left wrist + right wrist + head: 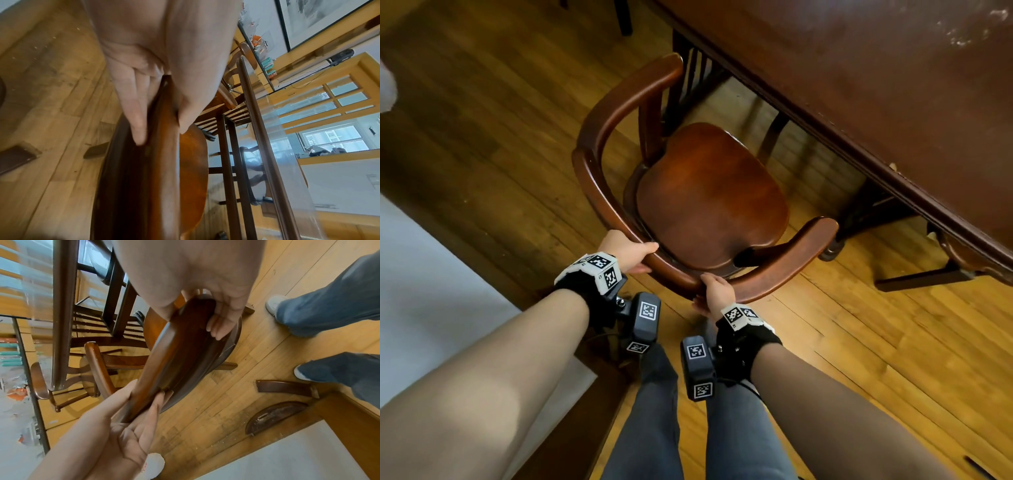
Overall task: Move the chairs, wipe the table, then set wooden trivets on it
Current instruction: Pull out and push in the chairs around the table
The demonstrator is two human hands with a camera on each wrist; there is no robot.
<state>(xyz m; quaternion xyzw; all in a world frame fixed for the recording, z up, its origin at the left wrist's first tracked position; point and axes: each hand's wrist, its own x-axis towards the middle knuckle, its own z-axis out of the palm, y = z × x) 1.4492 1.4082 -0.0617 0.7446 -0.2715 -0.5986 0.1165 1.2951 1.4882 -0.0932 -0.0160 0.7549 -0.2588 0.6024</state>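
A dark wooden armchair (709, 195) with a curved back rail stands on the floor beside the long dark wooden table (876, 89). My left hand (628, 251) grips the back rail (156, 154) from the left, thumb on top and fingers under. My right hand (714, 291) grips the same rail (185, 345) a little further right, fingers curled beneath it. In the right wrist view my left hand (131, 415) shows lower down on the rail. No trivets or cloth are in view.
Another chair (96, 369) is tucked under the table further along. My legs in jeans (688, 411) stand just behind the chair. A white wall with wooden skirting (431, 291) runs along the left. Wooden floor (876, 342) stretches to the right.
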